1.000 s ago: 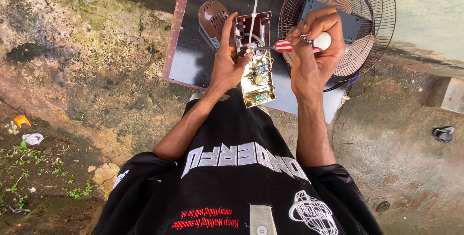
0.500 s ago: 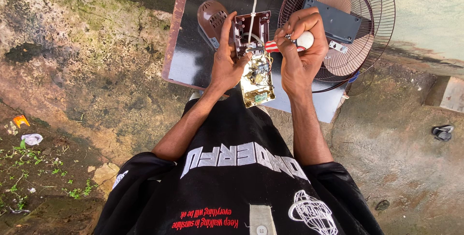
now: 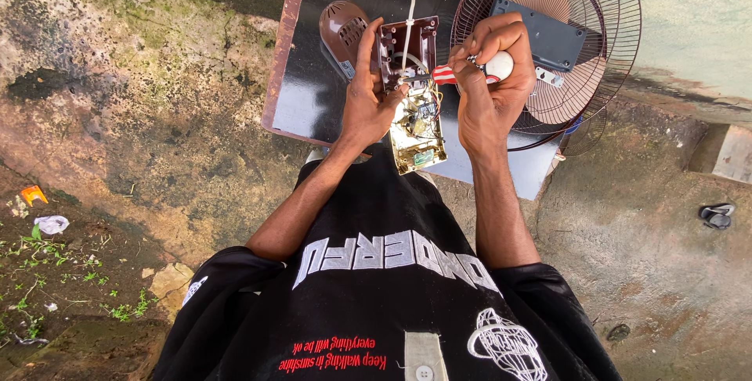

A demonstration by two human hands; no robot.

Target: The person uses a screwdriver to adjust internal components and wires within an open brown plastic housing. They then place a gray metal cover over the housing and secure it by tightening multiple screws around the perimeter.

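My left hand point(image 3: 370, 95) grips a brown open fan housing point(image 3: 407, 48) with a circuit board point(image 3: 417, 134) hanging out of its lower end and a white cord running up from it. My right hand point(image 3: 489, 75) is closed around a screwdriver point(image 3: 470, 74) with a red and white handle. Its shaft points left into the housing, just above the board. Both hands are raised over a dark board point(image 3: 313, 91) lying on the ground.
A brown motor cover point(image 3: 341, 28) lies on the dark board to the left of my left hand. A round wire fan guard point(image 3: 603, 36) with a dark blue box point(image 3: 548, 36) on it sits at the upper right. Mossy concrete ground surrounds the board.
My right hand has moved left and brought the screwdriver tip into the housing. My left hand has kept the housing almost still.
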